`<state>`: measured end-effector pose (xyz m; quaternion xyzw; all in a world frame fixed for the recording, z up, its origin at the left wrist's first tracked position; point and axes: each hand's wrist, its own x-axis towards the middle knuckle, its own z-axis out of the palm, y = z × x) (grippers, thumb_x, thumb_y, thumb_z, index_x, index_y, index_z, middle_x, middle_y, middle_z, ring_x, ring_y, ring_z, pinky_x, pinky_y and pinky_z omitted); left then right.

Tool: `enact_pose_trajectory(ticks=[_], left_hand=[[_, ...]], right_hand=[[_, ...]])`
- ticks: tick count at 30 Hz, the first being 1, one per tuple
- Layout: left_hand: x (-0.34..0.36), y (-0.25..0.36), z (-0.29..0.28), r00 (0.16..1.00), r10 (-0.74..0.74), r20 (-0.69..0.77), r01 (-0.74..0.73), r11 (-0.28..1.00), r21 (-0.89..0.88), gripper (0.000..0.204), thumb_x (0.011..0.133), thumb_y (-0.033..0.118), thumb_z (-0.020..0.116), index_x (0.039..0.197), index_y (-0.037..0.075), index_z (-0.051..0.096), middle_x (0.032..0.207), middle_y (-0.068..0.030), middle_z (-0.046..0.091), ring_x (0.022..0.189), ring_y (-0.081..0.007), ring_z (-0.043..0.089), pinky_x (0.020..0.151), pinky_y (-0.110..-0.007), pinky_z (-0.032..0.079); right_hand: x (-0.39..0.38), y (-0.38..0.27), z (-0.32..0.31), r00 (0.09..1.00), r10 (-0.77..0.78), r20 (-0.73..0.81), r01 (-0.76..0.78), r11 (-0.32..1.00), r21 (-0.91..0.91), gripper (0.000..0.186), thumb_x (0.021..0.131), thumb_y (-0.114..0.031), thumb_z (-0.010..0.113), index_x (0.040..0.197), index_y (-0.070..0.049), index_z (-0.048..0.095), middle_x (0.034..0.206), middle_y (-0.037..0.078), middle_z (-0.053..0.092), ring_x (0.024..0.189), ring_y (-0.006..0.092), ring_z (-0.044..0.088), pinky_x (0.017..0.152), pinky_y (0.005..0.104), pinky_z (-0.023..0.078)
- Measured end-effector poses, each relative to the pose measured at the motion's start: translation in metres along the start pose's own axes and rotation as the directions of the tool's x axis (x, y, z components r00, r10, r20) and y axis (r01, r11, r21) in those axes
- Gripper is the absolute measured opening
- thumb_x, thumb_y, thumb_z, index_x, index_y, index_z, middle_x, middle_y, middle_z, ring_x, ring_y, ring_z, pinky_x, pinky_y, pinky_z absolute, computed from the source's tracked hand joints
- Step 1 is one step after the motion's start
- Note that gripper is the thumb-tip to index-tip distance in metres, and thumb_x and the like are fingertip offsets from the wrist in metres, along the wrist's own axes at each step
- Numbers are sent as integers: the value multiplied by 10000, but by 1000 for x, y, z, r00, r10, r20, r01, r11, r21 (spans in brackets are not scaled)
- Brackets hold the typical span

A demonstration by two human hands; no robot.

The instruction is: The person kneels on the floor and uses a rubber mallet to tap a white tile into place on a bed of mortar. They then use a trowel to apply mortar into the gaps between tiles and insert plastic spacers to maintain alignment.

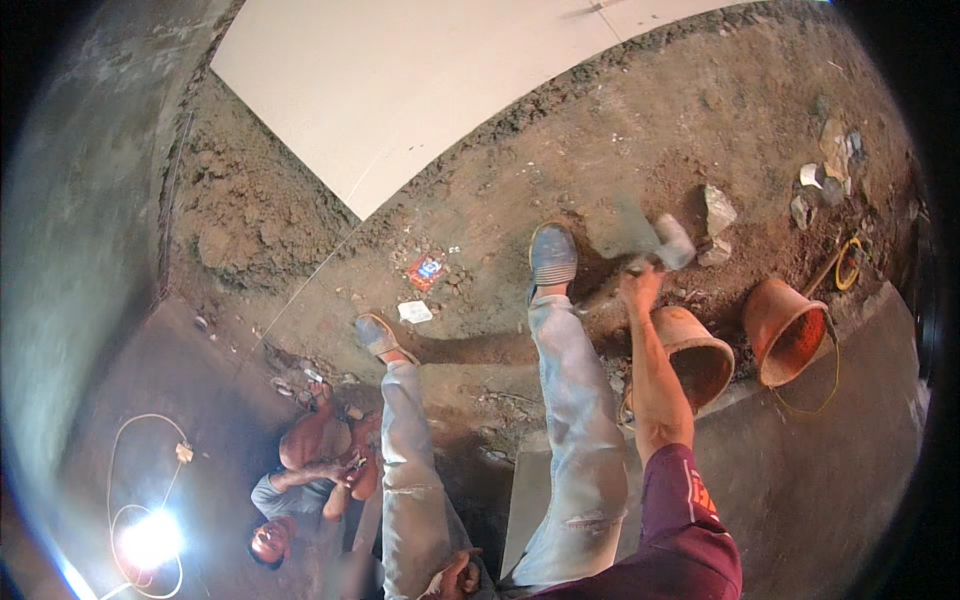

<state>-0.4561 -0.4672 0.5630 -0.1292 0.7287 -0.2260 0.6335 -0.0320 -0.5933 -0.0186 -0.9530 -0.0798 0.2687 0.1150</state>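
My right hand (pixel 640 287) is closed around a tool smeared by motion. A flat grey-green part and a pale, rounded, cylinder-like part (pixel 675 242) show beyond the fingers; its exact kind is unclear. The tool is low over the brown soil (pixel 480 240), just right of my shoe (pixel 554 255). My left hand (pixel 455 578) is at the lower edge beside my thigh, its fingers curled and partly hidden, with nothing visible in them. Two stones (pixel 718 210) lie right of the tool.
Large pale tiles (pixel 400 90) lie at the top; a string (pixel 310 278) runs from their corner. Two tilted buckets (pixel 785 335) stand at the right. A crouching person (pixel 300 480) and a bright lamp (pixel 150 540) are lower left. A wall (pixel 90 200) rises at the left.
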Motion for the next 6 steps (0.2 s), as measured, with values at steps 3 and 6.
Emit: enact_pose_trajectory(ticks=[3,6], left_hand=[[4,-3,-15,999,1,32,-2,1000,30,505,1014,496,469,1378,146,464,697,-65,555,575,-176,486,565,-303,382],[0,-2,-37,995,8,96,-17,995,99,528,1011,509,466,1397,150,448,699,-75,567,577,-182,500,565,-301,388]], right_hand=[[-7,-40,3,983,147,106,-167,965,204,395,731,-139,717,1115,-68,664,1104,237,648,1131,394,572,951,526,463],[5,-77,-20,903,375,211,-390,920,35,552,737,-199,748,1267,-111,623,1165,255,640,1152,391,576,963,493,470]])
